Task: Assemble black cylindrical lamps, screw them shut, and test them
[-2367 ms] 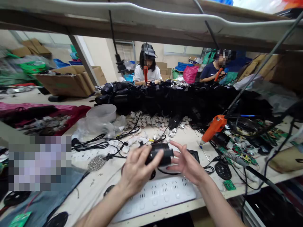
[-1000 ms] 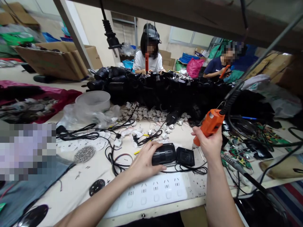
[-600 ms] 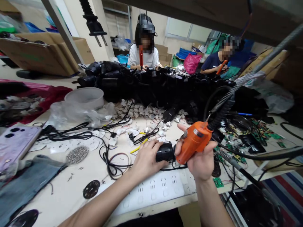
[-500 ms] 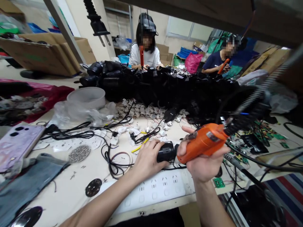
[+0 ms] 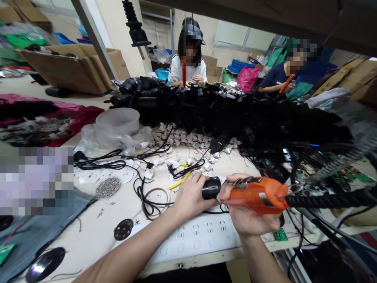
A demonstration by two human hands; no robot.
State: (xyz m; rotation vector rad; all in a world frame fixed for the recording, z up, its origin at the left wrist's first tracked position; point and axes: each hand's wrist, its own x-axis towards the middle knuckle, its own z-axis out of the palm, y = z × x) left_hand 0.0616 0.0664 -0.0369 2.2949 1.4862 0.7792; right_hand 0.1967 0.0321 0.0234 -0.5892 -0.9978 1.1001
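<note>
My left hand (image 5: 191, 193) is wrapped round a short black cylindrical housing (image 5: 211, 188) lying on its side above the table. My right hand (image 5: 250, 223) grips an orange electric screwdriver (image 5: 257, 193) with its thumb and fingers round the body. The tool lies nearly level and its front end points left at the housing's open end. My right fingers hide the tip, so I cannot tell whether it touches the housing. A thick black cable (image 5: 326, 199) runs from the tool's rear to the right.
A white power strip (image 5: 188, 239) lies below my hands. Left of them are looped black cords (image 5: 144, 200) and a round dish of screws (image 5: 108, 187). White small parts (image 5: 182, 137) and a heap of black housings (image 5: 182, 106) fill the back. Two people (image 5: 188, 59) sit beyond.
The screwdriver has swung from a slant to nearly level, in line with the housing. My right fingers have closed more round it. The whole view has shifted slightly.
</note>
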